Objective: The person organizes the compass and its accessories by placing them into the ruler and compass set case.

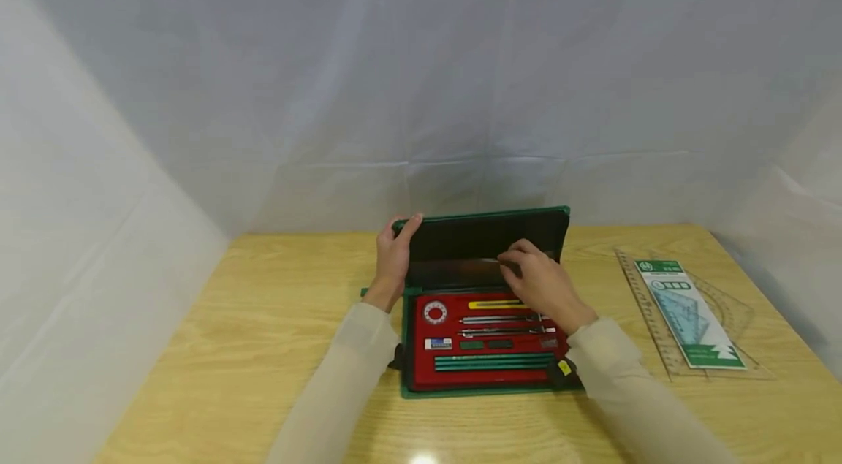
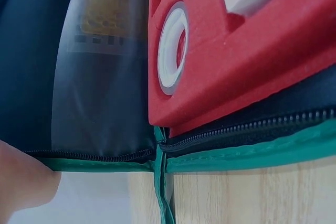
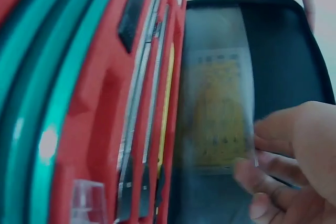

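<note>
A green-edged zip case (image 1: 487, 392) lies unfolded on the table, its black lid (image 1: 460, 237) raised. The left hand (image 1: 392, 256) grips the lid's upper left corner, thumb on the inner side. At the lid's clear pocket (image 2: 100, 98), the right hand (image 1: 542, 285) pinches the pocket's edge; in the right wrist view the fingers of the right hand (image 3: 289, 166) hold that edge, and a yellowish card (image 3: 220, 114) shows behind the plastic. The red tray (image 1: 427, 376) carries a white ring (image 1: 435, 313), an eraser (image 1: 438, 343), a yellow cutter (image 1: 490, 305), metal compasses and green pencils (image 1: 493, 362).
Right of the case, a white and green packet (image 1: 691, 314) lies over clear rulers and a protractor (image 1: 730, 310) on the wooden table (image 1: 283, 347). White sheeting (image 1: 421, 84) stands behind and at both sides.
</note>
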A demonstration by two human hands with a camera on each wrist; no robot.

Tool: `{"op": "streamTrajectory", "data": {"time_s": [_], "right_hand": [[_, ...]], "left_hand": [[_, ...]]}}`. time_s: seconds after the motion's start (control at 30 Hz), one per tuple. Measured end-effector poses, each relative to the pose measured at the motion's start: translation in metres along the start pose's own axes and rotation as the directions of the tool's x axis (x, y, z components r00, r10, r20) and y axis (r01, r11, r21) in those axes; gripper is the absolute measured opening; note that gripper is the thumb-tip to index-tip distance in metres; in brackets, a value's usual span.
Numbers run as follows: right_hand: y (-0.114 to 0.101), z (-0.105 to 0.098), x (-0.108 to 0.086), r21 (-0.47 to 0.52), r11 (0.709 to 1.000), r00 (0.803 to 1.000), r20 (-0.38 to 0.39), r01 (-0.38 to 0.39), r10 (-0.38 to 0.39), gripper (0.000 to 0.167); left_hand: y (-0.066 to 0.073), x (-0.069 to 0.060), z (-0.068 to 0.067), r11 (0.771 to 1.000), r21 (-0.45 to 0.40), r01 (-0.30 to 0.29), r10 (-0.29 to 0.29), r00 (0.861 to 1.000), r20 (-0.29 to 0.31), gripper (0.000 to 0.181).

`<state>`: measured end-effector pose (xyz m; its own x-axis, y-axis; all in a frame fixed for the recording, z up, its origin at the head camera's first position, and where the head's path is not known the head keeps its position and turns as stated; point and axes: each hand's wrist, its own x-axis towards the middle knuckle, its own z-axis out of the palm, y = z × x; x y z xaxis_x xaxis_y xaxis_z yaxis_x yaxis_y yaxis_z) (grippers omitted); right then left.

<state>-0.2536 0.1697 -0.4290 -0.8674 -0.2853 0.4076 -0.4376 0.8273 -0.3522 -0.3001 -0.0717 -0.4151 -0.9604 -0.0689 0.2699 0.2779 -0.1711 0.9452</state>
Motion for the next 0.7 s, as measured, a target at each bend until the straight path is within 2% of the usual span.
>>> {"op": "streamTrajectory", "data": {"time_s": [0.03, 0.13, 0.37, 0.47, 0.7], "right_hand": [[0.0, 0.0, 0.0, 0.003, 1.0, 1.0, 0.012, -0.004, 0.004, 0.021], [0.002, -0.001, -0.002, 0.01, 1.0, 1.0, 0.019, -0.006, 0.006, 0.023], [0.017, -0.008, -0.01, 0.068, 0.994, 0.993, -0.075, 0.091, -0.086, 0.02], [0.026, -0.015, -0.019, 0.086, 0.99, 0.99, -0.099, 0.11, -0.101, 0.019], [0.056, -0.035, -0.047, 0.071, 0.996, 0.99, -0.138, 0.048, -0.038, 0.017]], "left_hand": [[-0.004, 0.002, -0.001, 1.0, 0.002, -0.004, 0.004, 1.0, 0.0, 0.031], [-0.004, 0.002, -0.001, 1.0, 0.004, -0.001, 0.001, 1.0, 0.013, 0.032], [-0.006, 0.005, -0.002, 1.0, 0.013, 0.018, -0.018, 1.0, -0.009, 0.03], [-0.007, 0.006, -0.001, 1.0, 0.01, 0.021, -0.021, 1.0, -0.01, 0.028], [-0.006, 0.008, -0.002, 1.0, -0.003, 0.03, -0.03, 1.0, 0.004, 0.028]]}}
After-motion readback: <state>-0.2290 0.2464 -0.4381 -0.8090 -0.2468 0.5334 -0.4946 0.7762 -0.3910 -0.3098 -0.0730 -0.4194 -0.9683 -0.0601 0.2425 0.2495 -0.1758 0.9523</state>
